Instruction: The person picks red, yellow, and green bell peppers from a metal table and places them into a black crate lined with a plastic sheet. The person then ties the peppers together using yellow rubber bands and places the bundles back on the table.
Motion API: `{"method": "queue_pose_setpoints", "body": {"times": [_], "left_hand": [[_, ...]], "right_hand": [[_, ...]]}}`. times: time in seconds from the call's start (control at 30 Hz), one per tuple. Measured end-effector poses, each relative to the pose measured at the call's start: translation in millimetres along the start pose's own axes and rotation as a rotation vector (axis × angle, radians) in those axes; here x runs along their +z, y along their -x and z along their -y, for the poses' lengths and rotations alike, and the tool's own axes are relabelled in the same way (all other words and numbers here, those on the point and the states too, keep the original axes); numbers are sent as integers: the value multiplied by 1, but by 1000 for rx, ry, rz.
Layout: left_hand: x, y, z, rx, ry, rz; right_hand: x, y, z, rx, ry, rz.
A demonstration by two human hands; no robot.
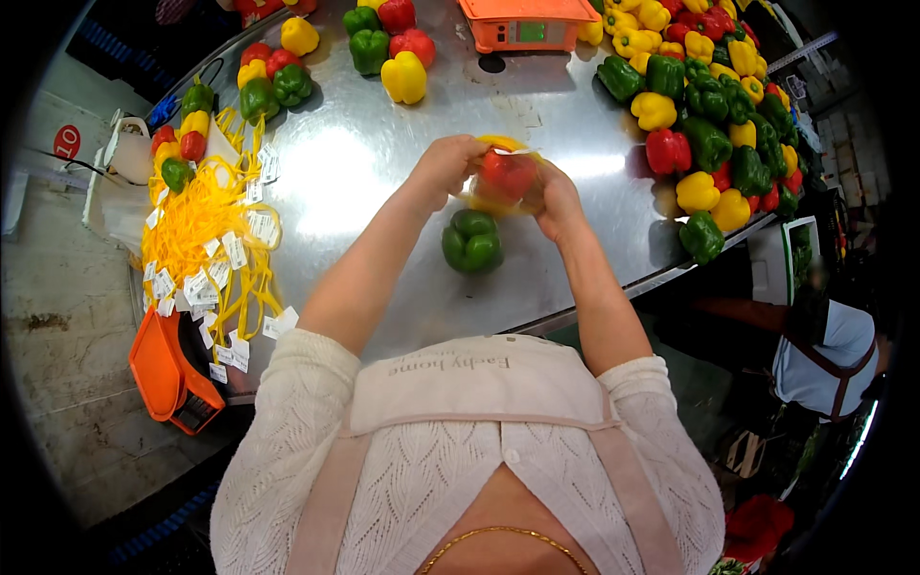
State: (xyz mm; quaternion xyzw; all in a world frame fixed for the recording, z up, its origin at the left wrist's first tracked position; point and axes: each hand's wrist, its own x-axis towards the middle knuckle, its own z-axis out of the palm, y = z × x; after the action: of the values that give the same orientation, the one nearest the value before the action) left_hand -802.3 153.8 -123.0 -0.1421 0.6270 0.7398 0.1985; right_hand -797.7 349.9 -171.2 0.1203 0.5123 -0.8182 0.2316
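Note:
My left hand (449, 169) and my right hand (558, 200) grip opposite sides of a yellow strip (503, 140), perhaps netting, with a white tag on it. The strip is stretched open around a red bell pepper (507, 175), which shows between my hands. Blur hides the strip's lower part, and I cannot tell how far it encloses the pepper. Just below, towards my body, a green bell pepper (472, 241) rests on the metal table (402, 287).
A heap of mixed bell peppers (711, 122) covers the right side. Tagged yellow strips (198, 215) lie piled at left. Two small pepper groups, one with a yellow pepper (404, 77), sit at the back near an orange scale (528, 21). Another person (826, 359) is at far right.

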Motion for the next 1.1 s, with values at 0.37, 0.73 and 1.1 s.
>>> {"method": "queue_pose_setpoints", "body": {"times": [0.37,0.73,1.1], "left_hand": [[11,10,2,-110,292,-33],[-4,22,7,-25,393,58],[-4,28,10,4,394,57]], "right_hand": [[10,-3,1,25,-111,-29],[20,0,4,-349,155,-243],[10,-7,-3,-590,563,-416]]}}
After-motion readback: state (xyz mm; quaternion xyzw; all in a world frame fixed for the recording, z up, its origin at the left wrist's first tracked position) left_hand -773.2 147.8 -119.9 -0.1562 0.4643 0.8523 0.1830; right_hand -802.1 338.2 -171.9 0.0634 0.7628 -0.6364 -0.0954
